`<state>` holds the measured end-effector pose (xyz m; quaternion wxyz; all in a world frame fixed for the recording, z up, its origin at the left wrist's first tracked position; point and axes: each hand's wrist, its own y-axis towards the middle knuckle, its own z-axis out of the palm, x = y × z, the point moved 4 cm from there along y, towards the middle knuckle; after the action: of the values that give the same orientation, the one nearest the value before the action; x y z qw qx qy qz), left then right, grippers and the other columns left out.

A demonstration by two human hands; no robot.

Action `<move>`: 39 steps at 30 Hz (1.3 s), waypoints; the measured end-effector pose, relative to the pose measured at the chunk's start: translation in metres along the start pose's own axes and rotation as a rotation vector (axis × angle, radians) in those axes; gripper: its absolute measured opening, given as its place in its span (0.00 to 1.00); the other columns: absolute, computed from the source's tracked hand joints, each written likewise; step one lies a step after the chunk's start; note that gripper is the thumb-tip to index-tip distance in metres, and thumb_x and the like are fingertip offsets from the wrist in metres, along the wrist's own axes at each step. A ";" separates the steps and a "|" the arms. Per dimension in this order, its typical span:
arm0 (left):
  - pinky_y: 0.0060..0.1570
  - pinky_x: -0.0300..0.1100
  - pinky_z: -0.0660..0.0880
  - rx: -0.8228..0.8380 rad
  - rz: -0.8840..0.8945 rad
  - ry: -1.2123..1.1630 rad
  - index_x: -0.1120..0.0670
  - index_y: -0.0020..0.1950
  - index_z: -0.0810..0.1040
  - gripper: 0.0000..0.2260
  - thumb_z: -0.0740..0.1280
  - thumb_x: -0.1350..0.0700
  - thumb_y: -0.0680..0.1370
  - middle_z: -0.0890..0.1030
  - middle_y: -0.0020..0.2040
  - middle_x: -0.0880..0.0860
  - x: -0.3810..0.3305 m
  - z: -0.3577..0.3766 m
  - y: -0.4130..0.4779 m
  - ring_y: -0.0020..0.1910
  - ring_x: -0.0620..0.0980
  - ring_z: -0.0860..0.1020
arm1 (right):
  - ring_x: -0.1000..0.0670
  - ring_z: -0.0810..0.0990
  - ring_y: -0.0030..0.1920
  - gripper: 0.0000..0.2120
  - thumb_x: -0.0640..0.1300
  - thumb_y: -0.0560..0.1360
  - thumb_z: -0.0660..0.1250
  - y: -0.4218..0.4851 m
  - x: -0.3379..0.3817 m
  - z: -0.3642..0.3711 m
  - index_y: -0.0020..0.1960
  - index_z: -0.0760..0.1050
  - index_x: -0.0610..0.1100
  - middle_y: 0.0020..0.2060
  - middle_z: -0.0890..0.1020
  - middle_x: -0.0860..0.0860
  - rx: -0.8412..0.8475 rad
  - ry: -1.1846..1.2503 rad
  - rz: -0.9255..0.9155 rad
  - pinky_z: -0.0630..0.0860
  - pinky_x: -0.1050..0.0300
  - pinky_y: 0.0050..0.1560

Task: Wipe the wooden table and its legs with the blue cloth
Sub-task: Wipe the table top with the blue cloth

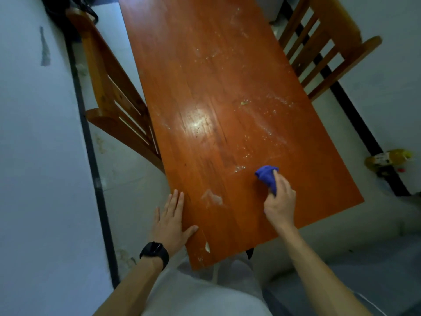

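My right hand (279, 202) grasps the bunched blue cloth (266, 176), pressed on the wooden table (205, 76) near its near right end. My left hand (171, 221), fingers straight and released, rests flat on the table's near left edge; a black watch (155, 250) sits on that wrist. White specks dot the tabletop. A wooden chair (118, 103) stands left, another chair (323, 42) far right.

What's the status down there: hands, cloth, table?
Left hand flat on table edge. Right hand grips cloth, pressed to the top. White specks ahead, unwiped.
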<state>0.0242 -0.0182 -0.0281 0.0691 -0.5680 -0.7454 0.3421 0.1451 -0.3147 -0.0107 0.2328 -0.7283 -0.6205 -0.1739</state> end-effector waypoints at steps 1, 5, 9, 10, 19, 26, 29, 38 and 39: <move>0.77 0.56 0.38 0.006 0.001 0.023 0.48 0.78 0.30 0.47 0.59 0.31 0.76 0.28 0.73 0.46 0.000 0.001 -0.003 0.80 0.50 0.39 | 0.40 0.71 0.64 0.29 0.34 0.76 0.64 0.006 -0.021 -0.011 0.76 0.64 0.46 0.71 0.71 0.44 -0.069 -0.078 0.062 0.65 0.45 0.63; 0.77 0.55 0.38 0.042 -0.012 0.055 0.50 0.79 0.32 0.45 0.58 0.32 0.78 0.28 0.73 0.45 0.001 0.006 -0.006 0.80 0.50 0.40 | 0.37 0.71 0.59 0.30 0.34 0.74 0.64 -0.039 -0.030 0.018 0.75 0.65 0.45 0.70 0.72 0.44 -0.168 -0.179 0.104 0.70 0.41 0.55; 0.78 0.57 0.42 0.074 -0.034 0.036 0.50 0.79 0.33 0.45 0.60 0.34 0.78 0.31 0.77 0.47 0.000 0.005 -0.007 0.80 0.50 0.40 | 0.43 0.72 0.56 0.33 0.35 0.69 0.60 -0.100 0.037 0.070 0.75 0.66 0.46 0.70 0.73 0.47 0.138 -0.113 -0.310 0.74 0.44 0.55; 0.78 0.57 0.43 0.079 -0.038 0.042 0.50 0.79 0.33 0.45 0.61 0.35 0.78 0.32 0.79 0.48 -0.002 0.004 -0.008 0.80 0.50 0.41 | 0.43 0.73 0.56 0.33 0.35 0.69 0.60 -0.105 0.047 0.074 0.75 0.66 0.46 0.70 0.73 0.47 0.223 -0.061 -0.365 0.74 0.44 0.57; 0.76 0.55 0.41 0.063 -0.092 0.092 0.49 0.79 0.32 0.41 0.56 0.34 0.80 0.33 0.79 0.50 -0.016 0.018 -0.017 0.80 0.52 0.43 | 0.35 0.75 0.53 0.27 0.36 0.73 0.58 -0.026 -0.093 -0.021 0.73 0.68 0.40 0.67 0.74 0.39 -0.220 -0.152 0.000 0.69 0.45 0.54; 0.78 0.57 0.44 0.040 -0.149 0.070 0.50 0.80 0.34 0.33 0.50 0.40 0.83 0.35 0.80 0.50 -0.029 0.032 -0.038 0.80 0.52 0.44 | 0.40 0.71 0.56 0.36 0.32 0.68 0.59 -0.140 -0.006 0.050 0.76 0.65 0.46 0.69 0.72 0.45 0.347 -0.018 -0.369 0.74 0.42 0.56; 0.78 0.57 0.44 0.035 -0.156 0.051 0.49 0.79 0.33 0.34 0.49 0.39 0.83 0.34 0.80 0.50 -0.031 0.036 -0.038 0.80 0.51 0.44 | 0.39 0.72 0.57 0.32 0.34 0.70 0.58 -0.107 -0.008 0.033 0.74 0.67 0.44 0.68 0.73 0.43 0.355 0.158 -0.297 0.71 0.42 0.61; 0.77 0.58 0.50 0.057 -0.172 0.002 0.48 0.78 0.30 0.34 0.50 0.40 0.83 0.32 0.79 0.48 -0.031 0.045 -0.033 0.80 0.51 0.44 | 0.35 0.68 0.63 0.31 0.36 0.75 0.60 0.024 -0.086 -0.039 0.77 0.61 0.47 0.72 0.67 0.44 -0.094 -0.188 0.183 0.67 0.41 0.59; 0.77 0.58 0.51 0.056 -0.177 0.004 0.48 0.78 0.30 0.34 0.50 0.40 0.83 0.32 0.79 0.49 -0.030 0.045 -0.032 0.80 0.51 0.44 | 0.36 0.69 0.62 0.31 0.36 0.74 0.61 0.012 -0.068 -0.027 0.76 0.62 0.46 0.71 0.69 0.44 -0.055 -0.167 0.079 0.67 0.42 0.57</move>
<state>-0.0137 -0.0687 -0.0347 0.1164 -0.4984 -0.7826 0.3544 0.1461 -0.3873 -0.0272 0.1666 -0.7702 -0.6037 -0.1204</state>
